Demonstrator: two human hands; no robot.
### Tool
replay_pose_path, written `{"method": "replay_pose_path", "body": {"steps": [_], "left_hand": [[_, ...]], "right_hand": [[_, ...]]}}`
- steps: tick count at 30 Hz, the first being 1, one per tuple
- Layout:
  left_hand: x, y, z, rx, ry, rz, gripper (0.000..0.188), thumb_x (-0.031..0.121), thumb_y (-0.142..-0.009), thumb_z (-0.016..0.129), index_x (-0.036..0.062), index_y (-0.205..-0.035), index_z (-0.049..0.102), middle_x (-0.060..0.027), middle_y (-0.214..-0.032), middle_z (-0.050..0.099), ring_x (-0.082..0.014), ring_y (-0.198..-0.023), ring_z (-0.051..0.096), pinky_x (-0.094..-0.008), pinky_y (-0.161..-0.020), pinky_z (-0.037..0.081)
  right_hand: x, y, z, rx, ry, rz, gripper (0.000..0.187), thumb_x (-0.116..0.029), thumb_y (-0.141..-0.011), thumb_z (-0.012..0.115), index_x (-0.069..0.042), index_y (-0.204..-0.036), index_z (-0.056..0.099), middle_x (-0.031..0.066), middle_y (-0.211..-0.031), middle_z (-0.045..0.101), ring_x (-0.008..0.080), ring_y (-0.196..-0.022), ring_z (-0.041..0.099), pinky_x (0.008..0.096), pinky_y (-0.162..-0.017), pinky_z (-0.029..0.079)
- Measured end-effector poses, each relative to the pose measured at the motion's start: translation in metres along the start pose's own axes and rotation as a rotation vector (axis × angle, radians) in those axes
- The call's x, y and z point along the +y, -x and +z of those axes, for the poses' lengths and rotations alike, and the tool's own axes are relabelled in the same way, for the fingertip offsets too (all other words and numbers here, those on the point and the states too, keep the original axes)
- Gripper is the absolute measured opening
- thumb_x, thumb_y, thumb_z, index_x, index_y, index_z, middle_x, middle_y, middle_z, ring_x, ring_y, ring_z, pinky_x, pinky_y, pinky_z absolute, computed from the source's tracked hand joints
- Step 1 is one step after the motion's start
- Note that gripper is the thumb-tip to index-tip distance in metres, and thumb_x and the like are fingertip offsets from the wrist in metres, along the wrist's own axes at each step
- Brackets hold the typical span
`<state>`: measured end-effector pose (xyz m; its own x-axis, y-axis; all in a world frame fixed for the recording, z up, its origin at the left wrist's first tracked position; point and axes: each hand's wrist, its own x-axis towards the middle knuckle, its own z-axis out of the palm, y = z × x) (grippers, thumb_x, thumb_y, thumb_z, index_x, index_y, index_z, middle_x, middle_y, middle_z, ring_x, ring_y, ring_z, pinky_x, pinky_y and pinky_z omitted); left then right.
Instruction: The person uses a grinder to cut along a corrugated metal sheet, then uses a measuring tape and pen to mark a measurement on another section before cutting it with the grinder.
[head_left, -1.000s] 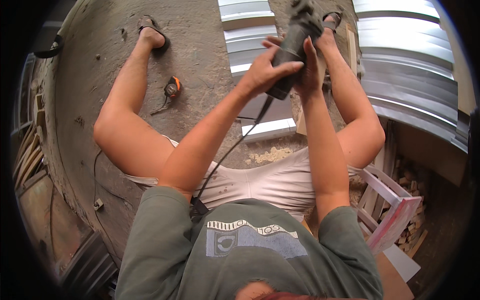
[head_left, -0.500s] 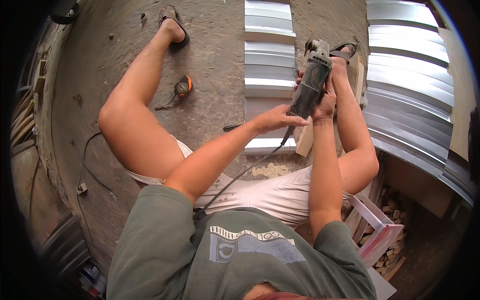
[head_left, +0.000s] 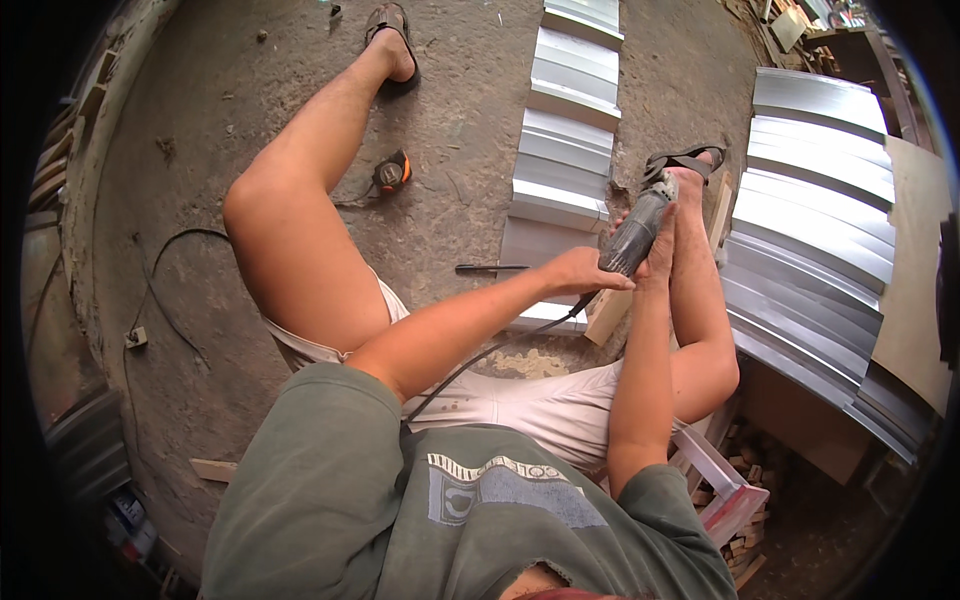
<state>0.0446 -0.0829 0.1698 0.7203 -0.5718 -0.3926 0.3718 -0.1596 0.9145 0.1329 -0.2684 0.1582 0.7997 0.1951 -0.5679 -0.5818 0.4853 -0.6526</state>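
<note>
An angle grinder (head_left: 636, 238) with a dark grey body is held in both hands above the right edge of a ribbed sheet-metal strip (head_left: 570, 120). Its head points away from me, close to my right ankle. My left hand (head_left: 588, 272) is closed on the rear end, where the power cord (head_left: 495, 345) leaves and runs back toward my lap. Along the body's right side, my right hand (head_left: 656, 252) grips it, its fingers partly hidden beneath. Whether the disc is turning cannot be made out.
An orange-and-black tape measure (head_left: 392, 171) lies on the floor between my legs. A thin dark tool (head_left: 490, 267) rests beside the strip. Right of my leg are stacked ribbed metal sheets (head_left: 815, 200). A small wooden stool (head_left: 722, 490) stands by wood offcuts.
The grinder has come closer to me and turned, its head now tilted right beside my ankle. Both hands moved with it. The whole view has shifted and turned slightly.
</note>
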Motion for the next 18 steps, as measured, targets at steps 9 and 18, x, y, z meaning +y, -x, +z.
{"method": "replay_pose_path", "body": {"steps": [9, 18], "left_hand": [[-0.113, 0.008, -0.185, 0.419, -0.089, -0.274, 0.028, 0.026, -0.087, 0.080, -0.0016, -0.093, 0.078, -0.0120, -0.083, 0.076, -0.0184, -0.066, 0.070, -0.0311, -0.058, 0.052], [-0.154, -0.019, -0.143, 0.694, 0.450, -0.145, 0.018, 0.013, -0.083, 0.083, -0.0032, -0.085, 0.076, -0.0093, -0.072, 0.071, -0.0144, -0.061, 0.065, -0.0283, -0.056, 0.052]], "right_hand": [[-0.002, 0.029, 0.023, -0.007, 0.268, 0.309, 0.035, -0.025, -0.087, 0.077, 0.002, -0.102, 0.061, 0.0161, -0.088, 0.070, 0.0245, -0.072, 0.073, 0.0381, -0.065, 0.064], [0.047, 0.036, 0.045, -0.043, 0.680, 0.387, 0.039, -0.029, -0.085, 0.079, 0.001, -0.101, 0.059, 0.0106, -0.080, 0.066, 0.0204, -0.064, 0.070, 0.0317, -0.056, 0.060]]}}
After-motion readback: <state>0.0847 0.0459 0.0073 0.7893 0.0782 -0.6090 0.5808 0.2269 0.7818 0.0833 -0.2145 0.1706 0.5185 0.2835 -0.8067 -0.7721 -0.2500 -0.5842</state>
